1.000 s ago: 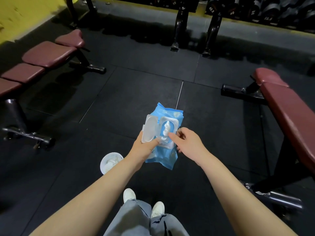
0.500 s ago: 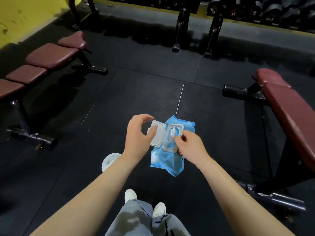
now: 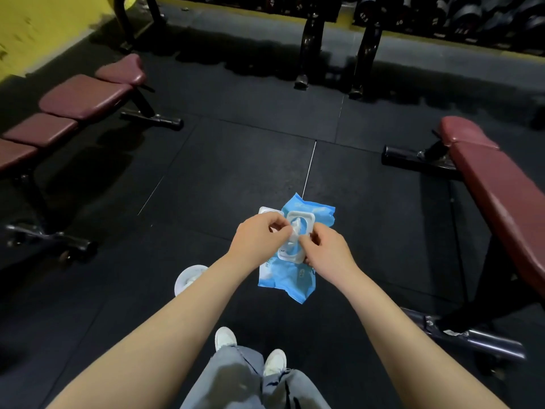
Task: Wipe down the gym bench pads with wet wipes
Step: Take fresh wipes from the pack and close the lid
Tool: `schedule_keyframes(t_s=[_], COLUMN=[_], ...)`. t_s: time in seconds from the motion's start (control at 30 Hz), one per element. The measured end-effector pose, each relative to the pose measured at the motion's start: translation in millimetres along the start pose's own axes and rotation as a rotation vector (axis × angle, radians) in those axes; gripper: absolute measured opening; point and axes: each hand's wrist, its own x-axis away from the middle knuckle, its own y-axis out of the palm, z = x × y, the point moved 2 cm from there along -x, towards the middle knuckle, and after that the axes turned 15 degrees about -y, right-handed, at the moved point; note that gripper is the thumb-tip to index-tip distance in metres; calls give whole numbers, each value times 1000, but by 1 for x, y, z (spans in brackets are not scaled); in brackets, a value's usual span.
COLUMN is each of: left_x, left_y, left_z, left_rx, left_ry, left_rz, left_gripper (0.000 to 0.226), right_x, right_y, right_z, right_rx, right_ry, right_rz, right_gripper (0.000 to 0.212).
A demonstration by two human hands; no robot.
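Pinching the wipe (image 3: 295, 228) now with our left hand (image 3: 259, 240); right hand (image 3: 327, 252) has taken over gripping the pack (image 3: 290, 276); wiping comes next.

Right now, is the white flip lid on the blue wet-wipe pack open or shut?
Open: the white flip lid lies swung left of the blue wet-wipe pack, exposing a white wipe.

Wipe pack (image 3: 290, 278) glossy blue plastic film; bench pads (image 3: 498, 184) smooth maroon vinyl; floor (image 3: 236, 160) matt black rubber.
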Motion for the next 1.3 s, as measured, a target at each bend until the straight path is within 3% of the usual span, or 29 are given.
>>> schedule_keyframes(t_s=[0.27,0.53,0.63,0.83,0.93,1.1,1.3], left_x=[0,12,15,20,22,25,25], left_y=[-4,-5,-4,0,0,1,2], left_z=[-4,-7,-9,-13,-14,-16,-21], left_rx=[25,283,246,252,302,308,278], left_ry=[-87,-182,-136,-115,-133,-122,-103], left_rz=[-63,-198,-165,-120,-109,-132,-117], left_gripper=[13,12,9,9,9,10,10], right_x=[4,9,11,8,7,8,11], right_y=[4,11,15,21,24,23,20], right_z=[4,5,5,-1,-1,4,12], right_rx=[-39,-86,-136,-362,-463,-337,-337], right_ry=[-3,27,55,197,216,165,122], right_rz=[7,-1,32,64,63,48,-15], right_gripper=[21,12,4,22,10,32,17])
